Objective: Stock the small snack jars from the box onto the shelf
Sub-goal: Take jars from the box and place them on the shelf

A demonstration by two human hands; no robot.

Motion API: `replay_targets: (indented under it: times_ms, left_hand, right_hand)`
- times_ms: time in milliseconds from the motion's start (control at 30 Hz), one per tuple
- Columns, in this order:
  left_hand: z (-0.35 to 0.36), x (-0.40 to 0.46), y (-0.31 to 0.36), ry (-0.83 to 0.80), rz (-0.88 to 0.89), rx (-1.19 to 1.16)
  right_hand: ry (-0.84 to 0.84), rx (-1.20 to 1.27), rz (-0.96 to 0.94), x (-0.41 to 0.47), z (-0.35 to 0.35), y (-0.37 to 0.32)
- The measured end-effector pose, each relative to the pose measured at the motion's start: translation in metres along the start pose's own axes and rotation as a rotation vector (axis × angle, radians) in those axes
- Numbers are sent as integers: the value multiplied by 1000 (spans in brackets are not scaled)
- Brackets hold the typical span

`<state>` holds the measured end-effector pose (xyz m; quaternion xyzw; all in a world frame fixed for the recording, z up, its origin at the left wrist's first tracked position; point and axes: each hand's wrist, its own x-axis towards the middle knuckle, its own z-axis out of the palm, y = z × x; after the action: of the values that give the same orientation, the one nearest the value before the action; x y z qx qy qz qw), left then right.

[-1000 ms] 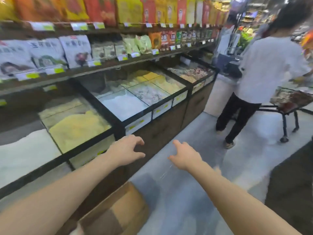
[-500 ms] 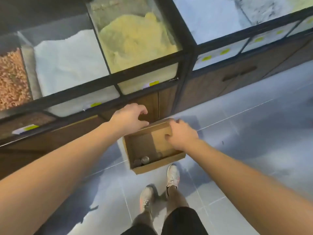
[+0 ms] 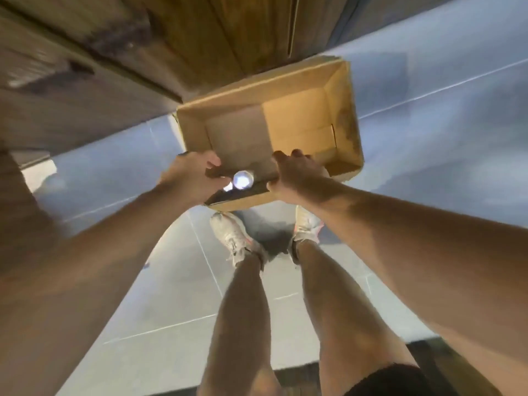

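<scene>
A: While both hands sit at the near rim of the box [image 3: 340, 90], worth noting where the jar [image 3: 243, 179] is: near-left corner, directly between them, shiny lid facing up, so long axis looks roughly vertical.
B: Closer hand?
A: Left hand [image 3: 192, 175]. Jar just right of its fingers [image 3: 213, 164], which curl at the rim; cannot tell whether pinching anything. Possibly a second jar [image 3: 227, 187] tucked under that hand, only a bright sliver showing.
B: Right hand [image 3: 295, 174]?
A: Fingers hooked over the near wall, gripping cardboard, no jar.
B: Hidden stuff?
A: Jar body lost in shadow and glare, label unreadable. Shelf out of frame; only the wooden cabinet [image 3: 177, 38] base above the box. Motion blur throughout.
</scene>
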<state>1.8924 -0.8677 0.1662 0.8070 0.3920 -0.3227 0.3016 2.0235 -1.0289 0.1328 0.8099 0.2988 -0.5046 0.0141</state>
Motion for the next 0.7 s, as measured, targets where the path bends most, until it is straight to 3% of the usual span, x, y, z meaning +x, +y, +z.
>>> replay_targets:
  times_ms: [333, 600, 700]
  left_hand:
    - [147, 143, -80, 8, -22, -75]
    - [173, 177, -100, 61, 24, -58]
    - [173, 185, -108, 35, 12, -42]
  right_hand:
    - [42, 57, -37, 163, 160, -8]
    - [-130, 9, 101, 232, 204, -34]
    - [-121, 6, 87, 245, 208, -38]
